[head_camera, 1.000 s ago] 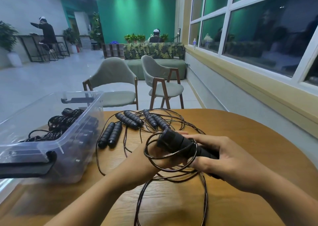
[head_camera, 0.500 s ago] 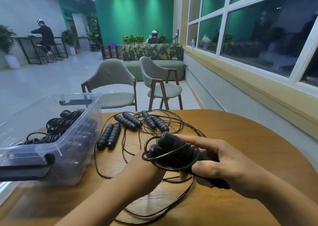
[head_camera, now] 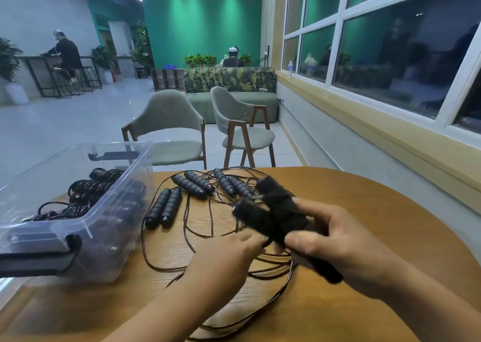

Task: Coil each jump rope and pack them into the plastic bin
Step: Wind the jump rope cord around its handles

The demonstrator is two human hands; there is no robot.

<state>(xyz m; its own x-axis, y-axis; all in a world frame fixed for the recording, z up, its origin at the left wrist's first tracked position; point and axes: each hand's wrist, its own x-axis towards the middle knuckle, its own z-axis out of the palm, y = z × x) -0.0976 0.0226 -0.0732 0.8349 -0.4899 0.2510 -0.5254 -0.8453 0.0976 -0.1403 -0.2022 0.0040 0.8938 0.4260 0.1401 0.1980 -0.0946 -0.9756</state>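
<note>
My right hand (head_camera: 335, 248) grips a pair of black jump rope handles (head_camera: 273, 211) held together above the round wooden table (head_camera: 364, 211). My left hand (head_camera: 223, 258) is just below and left of them, fingers curled at the thin dark cord (head_camera: 273, 271), which trails in loops on the table beneath. The handles are motion-blurred. Three more pairs of black handles (head_camera: 166, 207) lie side by side on the table with tangled cord. A clear plastic bin (head_camera: 78, 227) at the left holds coiled ropes (head_camera: 86, 193).
The bin has a black latch handle (head_camera: 36, 261) on its near end. Two grey chairs (head_camera: 169, 133) stand beyond the table's far edge. A wall with windows runs along the right. Two people sit far off in the room.
The cord loop that ringed the handles has gone from around them. My left hand dropped lower and pulled cord along; the loops on the table shifted. The handles tilted up.
</note>
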